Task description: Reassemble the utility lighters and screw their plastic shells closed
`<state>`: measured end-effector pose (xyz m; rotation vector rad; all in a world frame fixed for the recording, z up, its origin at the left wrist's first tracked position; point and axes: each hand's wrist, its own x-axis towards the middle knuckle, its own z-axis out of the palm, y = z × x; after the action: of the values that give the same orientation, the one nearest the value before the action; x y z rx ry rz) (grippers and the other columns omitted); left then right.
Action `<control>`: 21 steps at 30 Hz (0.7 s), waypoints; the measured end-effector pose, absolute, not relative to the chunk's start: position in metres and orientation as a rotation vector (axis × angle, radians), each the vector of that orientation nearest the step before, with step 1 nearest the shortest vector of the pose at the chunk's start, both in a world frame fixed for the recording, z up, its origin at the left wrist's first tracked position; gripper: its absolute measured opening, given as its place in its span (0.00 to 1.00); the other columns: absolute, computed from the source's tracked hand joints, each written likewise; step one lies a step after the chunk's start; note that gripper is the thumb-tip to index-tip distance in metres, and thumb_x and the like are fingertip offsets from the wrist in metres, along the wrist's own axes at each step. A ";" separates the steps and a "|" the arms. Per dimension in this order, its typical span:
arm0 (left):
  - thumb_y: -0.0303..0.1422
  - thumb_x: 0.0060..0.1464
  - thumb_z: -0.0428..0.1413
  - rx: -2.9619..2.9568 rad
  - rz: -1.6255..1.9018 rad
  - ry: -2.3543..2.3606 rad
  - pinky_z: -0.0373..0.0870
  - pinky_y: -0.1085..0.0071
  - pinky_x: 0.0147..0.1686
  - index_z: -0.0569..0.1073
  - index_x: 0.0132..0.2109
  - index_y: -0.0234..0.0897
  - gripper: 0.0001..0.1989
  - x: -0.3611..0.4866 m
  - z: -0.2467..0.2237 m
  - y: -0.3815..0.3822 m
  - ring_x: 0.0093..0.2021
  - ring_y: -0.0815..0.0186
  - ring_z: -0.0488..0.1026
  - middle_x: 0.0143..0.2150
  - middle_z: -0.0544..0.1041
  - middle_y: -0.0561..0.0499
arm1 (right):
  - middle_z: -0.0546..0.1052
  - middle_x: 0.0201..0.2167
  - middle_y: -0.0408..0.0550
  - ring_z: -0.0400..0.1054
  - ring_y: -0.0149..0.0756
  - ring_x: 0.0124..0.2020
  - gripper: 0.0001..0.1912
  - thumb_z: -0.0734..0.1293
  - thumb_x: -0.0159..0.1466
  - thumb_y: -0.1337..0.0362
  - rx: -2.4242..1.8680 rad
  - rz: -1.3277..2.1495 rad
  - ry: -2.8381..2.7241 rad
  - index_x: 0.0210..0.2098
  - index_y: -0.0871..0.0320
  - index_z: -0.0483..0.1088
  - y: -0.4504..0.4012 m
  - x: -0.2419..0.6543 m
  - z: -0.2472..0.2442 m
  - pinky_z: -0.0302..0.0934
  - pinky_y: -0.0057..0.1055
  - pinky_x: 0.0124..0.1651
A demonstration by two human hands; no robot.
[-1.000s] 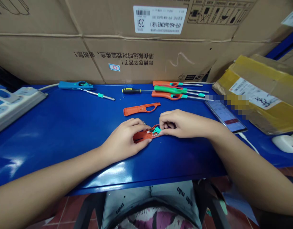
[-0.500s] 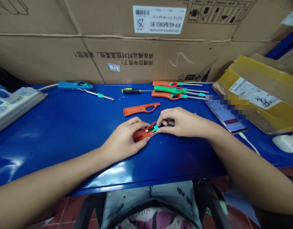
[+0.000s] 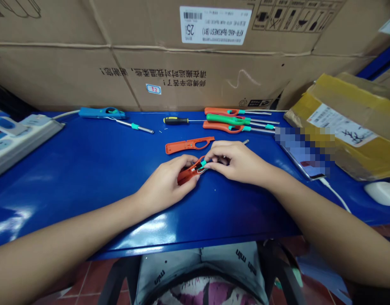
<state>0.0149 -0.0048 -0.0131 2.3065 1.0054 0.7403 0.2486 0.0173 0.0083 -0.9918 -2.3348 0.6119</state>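
Both hands (image 3: 166,176) were bare, as were the forearms (image 3: 96,222). Pale grey-blue cloth (image 3: 172,264) covered the lap, printed with small black "min" lettering and marked by a line down its middle. Nearer the waist showed a patterned garment (image 3: 210,293), white with purple-pink patches and dark marks.

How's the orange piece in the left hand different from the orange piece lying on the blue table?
The left hand grips the held piece; the loose piece lies on the table. The held piece is partly covered by the hand; the loose piece shows almost whole. The held piece has a black part and a teal part with it; the loose piece shows none. Both are orange.
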 end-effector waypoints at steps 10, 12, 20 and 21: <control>0.34 0.68 0.52 2.270 0.773 1.034 0.72 0.67 0.52 0.72 0.53 0.36 0.11 0.017 -0.014 -0.006 0.48 0.62 0.78 0.50 0.80 0.47 | 0.74 0.29 0.44 0.65 0.29 0.29 0.02 0.70 0.64 0.69 -1.008 0.566 -2.271 0.35 0.61 0.77 0.016 0.246 0.004 0.58 0.27 0.34; 0.34 0.68 0.52 2.268 0.780 1.037 0.72 0.67 0.51 0.72 0.53 0.36 0.11 0.017 -0.014 -0.007 0.48 0.62 0.78 0.50 0.80 0.47 | 0.73 0.27 0.43 0.64 0.28 0.27 0.02 0.70 0.64 0.69 -1.002 0.595 -2.251 0.34 0.61 0.77 0.017 0.245 0.003 0.57 0.26 0.32; 0.35 0.68 0.52 2.293 0.773 1.075 0.72 0.68 0.51 0.72 0.53 0.36 0.11 0.017 -0.014 -0.008 0.49 0.62 0.78 0.50 0.80 0.48 | 0.76 0.27 0.44 0.65 0.27 0.26 0.04 0.71 0.64 0.70 -0.958 0.658 -2.232 0.32 0.61 0.77 0.018 0.244 0.004 0.57 0.25 0.30; 0.35 0.68 0.52 2.297 0.771 1.085 0.72 0.67 0.51 0.72 0.53 0.37 0.11 0.017 -0.014 -0.008 0.50 0.61 0.78 0.50 0.80 0.48 | 0.76 0.27 0.44 0.65 0.28 0.27 0.04 0.71 0.64 0.70 -0.954 0.660 -2.226 0.32 0.61 0.77 0.018 0.245 0.004 0.57 0.26 0.31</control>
<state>0.0166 -0.0080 -0.0138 2.2972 1.0853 0.7715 0.2445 0.0181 0.0038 -0.9540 -2.2261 0.6601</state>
